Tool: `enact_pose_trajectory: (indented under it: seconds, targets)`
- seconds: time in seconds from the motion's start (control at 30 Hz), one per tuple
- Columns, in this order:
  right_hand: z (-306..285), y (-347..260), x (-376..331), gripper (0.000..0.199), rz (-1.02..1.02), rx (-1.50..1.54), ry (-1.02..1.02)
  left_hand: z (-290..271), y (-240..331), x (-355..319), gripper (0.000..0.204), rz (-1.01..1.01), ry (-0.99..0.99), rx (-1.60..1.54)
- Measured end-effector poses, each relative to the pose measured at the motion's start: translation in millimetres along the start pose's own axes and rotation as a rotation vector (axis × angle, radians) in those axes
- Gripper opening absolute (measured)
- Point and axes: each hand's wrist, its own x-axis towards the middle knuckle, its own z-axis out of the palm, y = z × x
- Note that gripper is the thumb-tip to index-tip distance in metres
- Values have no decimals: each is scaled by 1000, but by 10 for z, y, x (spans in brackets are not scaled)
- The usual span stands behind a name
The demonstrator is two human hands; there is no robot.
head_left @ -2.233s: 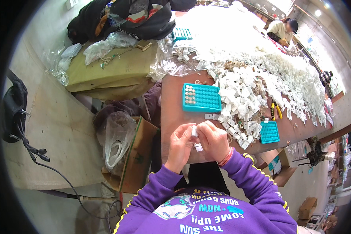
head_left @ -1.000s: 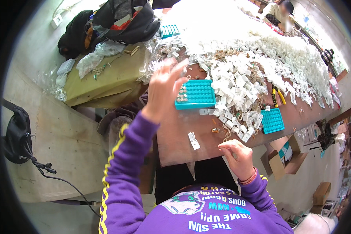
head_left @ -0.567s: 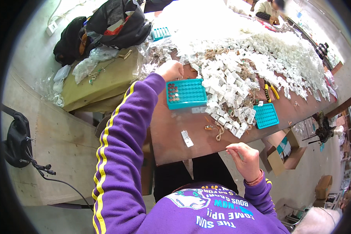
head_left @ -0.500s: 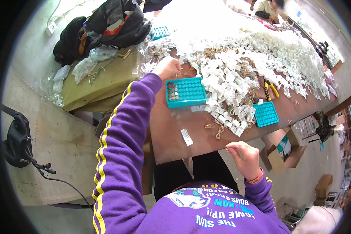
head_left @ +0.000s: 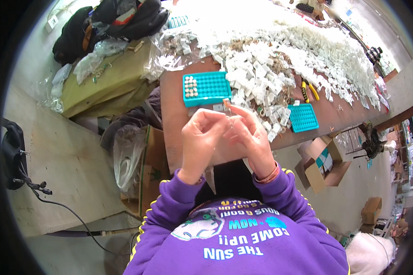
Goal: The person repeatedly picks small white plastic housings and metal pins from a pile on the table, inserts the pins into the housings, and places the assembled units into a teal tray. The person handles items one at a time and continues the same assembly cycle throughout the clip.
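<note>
Above the near part of the brown desk, left hand and right hand close together, fingertips meeting. Both pinched on a small glinting piece (too small and blurred to name). Also at the right fingertips, near a corner of the tray, a bit of orange; held or merely behind, cannot tell. Purple sleeves with yellow stripes; reddish band on the right wrist.

Just beyond the fingers: teal tray, round silvery discs seated in the left columns of wells. Beside its near side, flat, a pale rectangular piece. Right of the tray, a big heap of small white cases, mixed with brownish strands, spreading far back into glare. Near the desk's edge, a second teal tray; behind it, pliers with yellow-and-black handles.

Off the desk, right: open cardboard box, teal trays inside. Left: another carton, clear plastic bag at its mouth.
</note>
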Motion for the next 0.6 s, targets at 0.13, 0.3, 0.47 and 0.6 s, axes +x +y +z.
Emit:
enact_pose_trajectory:
  seconds: [0.13, 0.3, 0.47, 0.6]
  targets:
    - [-6, 22, -85, 24, 148, 226, 136, 112, -78, -188, 5, 93, -5, 190]
    - [-76, -43, -161, 14, 162, 241, 182, 55, -114, -232, 12, 171, -102, 277]
    - [-72, -150, -282, 13, 206, 273, 22, -3, -110, -161, 30, -84, -174, -226]
    - [-86, -193, -314, 13, 300, 233, -67, -49, -103, -139, 30, -200, -284, -383]
